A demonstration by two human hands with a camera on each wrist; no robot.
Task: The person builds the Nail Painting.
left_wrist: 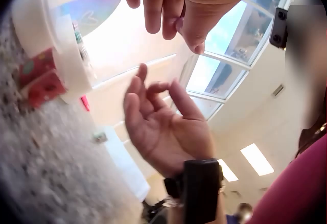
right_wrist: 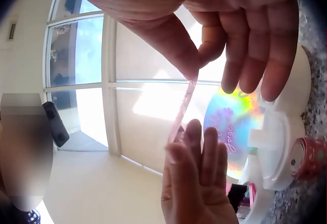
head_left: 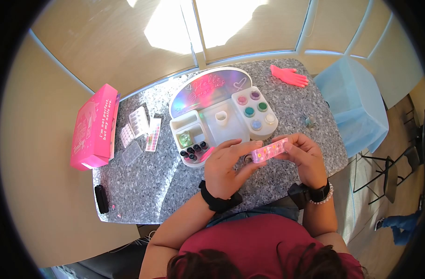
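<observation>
A pink strip with small coloured designs [head_left: 269,151] spans the gap between the two hands above the table's front part. Its left end is in the fingers of the left hand [head_left: 222,168], while the right hand [head_left: 306,160] pinches the other end between thumb and finger. Seen edge-on in the right wrist view, the thin strip [right_wrist: 185,106] runs from the right hand's pinch [right_wrist: 230,35] down to the left hand [right_wrist: 196,183]. The left wrist view shows the left hand [left_wrist: 189,9] with thumb and fingers together, the right hand [left_wrist: 168,127] beyond; the strip is barely visible there.
A white organizer [head_left: 219,132] holds colour pots and dark-capped bottles. Left of it lie clear cases [head_left: 139,122] and a sticker card [head_left: 153,135], beside a pink box [head_left: 95,128]. A pink hand form [head_left: 289,76] lies back right. A red patterned roll [right_wrist: 306,157] stands by the organizer.
</observation>
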